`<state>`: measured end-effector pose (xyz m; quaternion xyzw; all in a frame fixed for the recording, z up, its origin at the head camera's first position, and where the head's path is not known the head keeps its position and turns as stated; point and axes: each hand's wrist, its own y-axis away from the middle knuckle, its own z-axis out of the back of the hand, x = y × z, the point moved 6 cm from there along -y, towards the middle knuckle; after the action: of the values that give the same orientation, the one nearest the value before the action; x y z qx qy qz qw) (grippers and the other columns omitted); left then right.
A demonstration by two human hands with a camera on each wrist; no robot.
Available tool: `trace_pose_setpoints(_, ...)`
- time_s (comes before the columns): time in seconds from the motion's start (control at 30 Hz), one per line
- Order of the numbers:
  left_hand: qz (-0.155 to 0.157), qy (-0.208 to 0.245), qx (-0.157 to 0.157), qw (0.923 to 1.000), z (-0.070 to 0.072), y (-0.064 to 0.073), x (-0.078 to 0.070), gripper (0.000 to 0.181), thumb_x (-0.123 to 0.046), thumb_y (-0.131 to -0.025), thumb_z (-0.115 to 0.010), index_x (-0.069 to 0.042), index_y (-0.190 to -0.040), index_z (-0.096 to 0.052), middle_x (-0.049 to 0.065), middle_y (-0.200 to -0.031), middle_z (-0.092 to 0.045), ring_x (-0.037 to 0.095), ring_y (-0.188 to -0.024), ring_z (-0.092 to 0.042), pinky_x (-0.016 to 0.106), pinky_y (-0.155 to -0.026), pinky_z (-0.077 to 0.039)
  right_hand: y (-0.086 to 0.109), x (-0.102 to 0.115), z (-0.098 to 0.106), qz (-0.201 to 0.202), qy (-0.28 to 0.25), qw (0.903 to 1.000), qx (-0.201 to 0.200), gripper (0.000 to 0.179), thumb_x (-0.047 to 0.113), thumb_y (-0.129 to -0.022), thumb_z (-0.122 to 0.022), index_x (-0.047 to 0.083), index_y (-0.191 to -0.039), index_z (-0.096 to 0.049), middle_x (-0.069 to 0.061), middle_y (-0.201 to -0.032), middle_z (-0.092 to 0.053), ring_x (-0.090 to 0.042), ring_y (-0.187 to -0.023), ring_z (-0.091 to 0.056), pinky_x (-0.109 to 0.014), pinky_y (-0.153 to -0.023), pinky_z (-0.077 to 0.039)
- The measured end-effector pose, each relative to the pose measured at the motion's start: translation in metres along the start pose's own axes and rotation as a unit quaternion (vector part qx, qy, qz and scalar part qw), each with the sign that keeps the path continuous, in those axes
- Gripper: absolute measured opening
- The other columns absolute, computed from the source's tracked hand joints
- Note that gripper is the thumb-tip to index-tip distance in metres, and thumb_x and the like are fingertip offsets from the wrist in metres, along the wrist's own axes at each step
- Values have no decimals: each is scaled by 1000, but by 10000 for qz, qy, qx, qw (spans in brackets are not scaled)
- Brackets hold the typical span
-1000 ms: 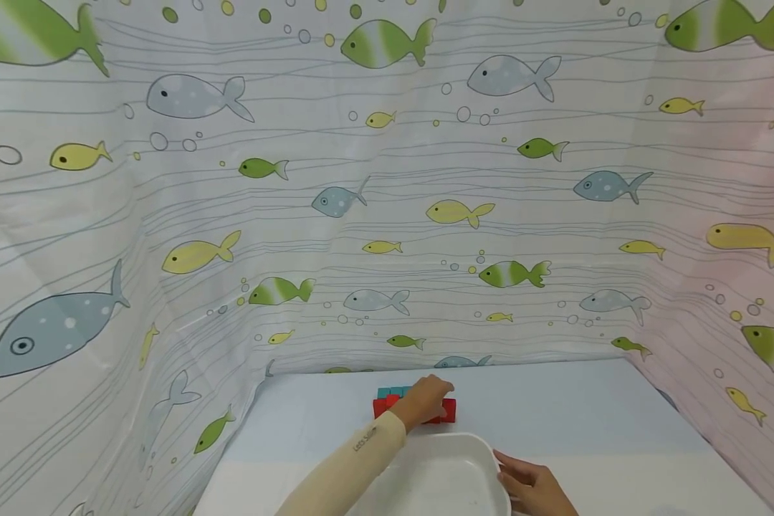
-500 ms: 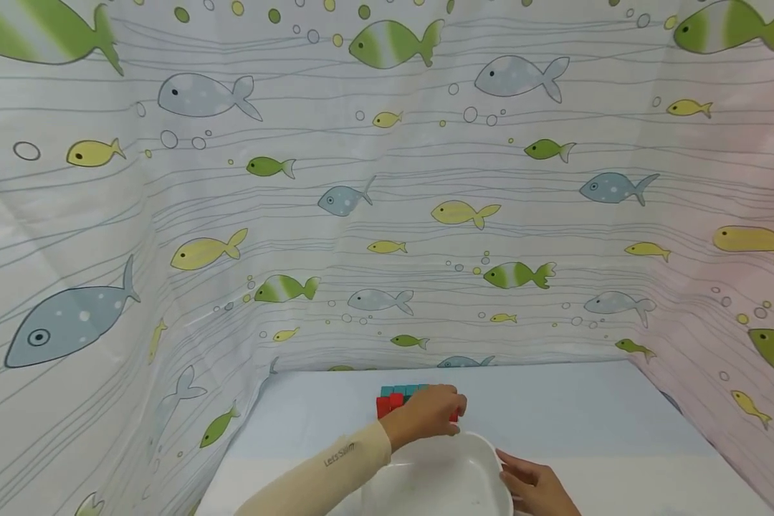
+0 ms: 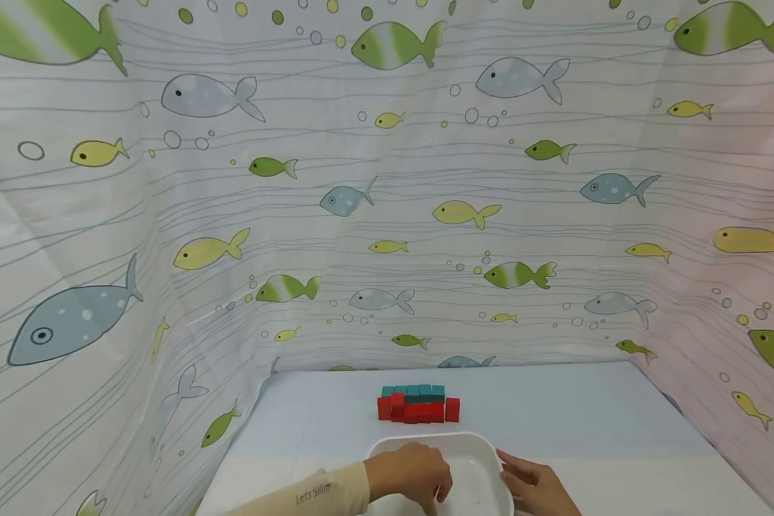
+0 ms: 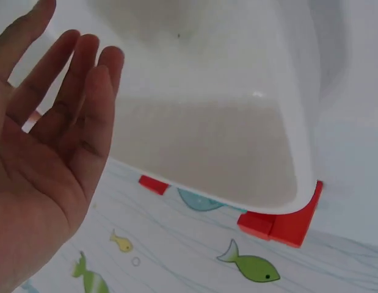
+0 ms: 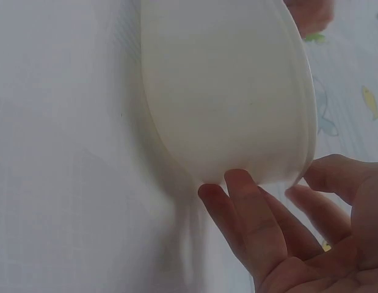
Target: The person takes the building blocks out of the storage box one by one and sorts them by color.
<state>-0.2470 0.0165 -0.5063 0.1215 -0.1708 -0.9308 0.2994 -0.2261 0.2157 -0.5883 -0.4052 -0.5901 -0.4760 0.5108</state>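
A white plastic tub (image 3: pixel 484 451) stands at the table's near side, partly cut off by the bottom of the head view. My right hand (image 3: pixel 537 489) grips its right side; in the right wrist view its fingers (image 5: pixel 256 220) curl against the outer wall near the rim. Over the tub's inside hangs my left hand (image 3: pixel 413 474), fingers loosely bent. In the left wrist view that hand (image 4: pixel 60 140) is palm-visible and holds nothing. Beyond the tub sit several red blocks (image 3: pixel 426 413), one standing apart at the right end, with a row of teal blocks (image 3: pixel 419 392) behind them.
A white and pale blue table (image 3: pixel 555 408) carries everything. Fish-patterned sheeting (image 3: pixel 387 215) hangs at the back and on both sides.
My left hand has drawn back from the blocks to a place over the tub, uncovering the red and teal rows. The right hand keeps its place on the tub.
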Motion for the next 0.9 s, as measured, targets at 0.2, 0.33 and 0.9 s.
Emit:
trace_pose_setpoints(0.2,576,340,707,9953,-21,6,4,5,-21,-85,-78,-24,-84,-74,-13,-68,-61,6,-61,-55,22,-61,-48,-1,0,1,-19,74,10000,-17,65,29,-94,-66,-4,-143,-41,-27,-126,-59,-37,-104,-65,-47,-79,-56)
trace_pose_setpoints(0.33,711,731,946,9903,-26,11,5,6,-17,-86,-75,-23,-89,-76,-12,-71,-62,8,-61,-57,22,-60,-50,-1,1,0,0,96,10000,-22,65,29,-94,-66,-4,-143,-40,-27,-125,-59,-36,-103,-65,-47,-79,-56)
trace_pose_setpoints(0.9,689,1017,1392,9826,-48,6,26,7,-14,-87,-74,-20,-86,-74,-9,-71,-63,9,-59,-59,23,-56,-52,-3,2,1,40,173,9998,-16,63,28,-94,-66,-3,-143,-41,-27,-125,-59,-35,-103,-66,-47,-78,-56)
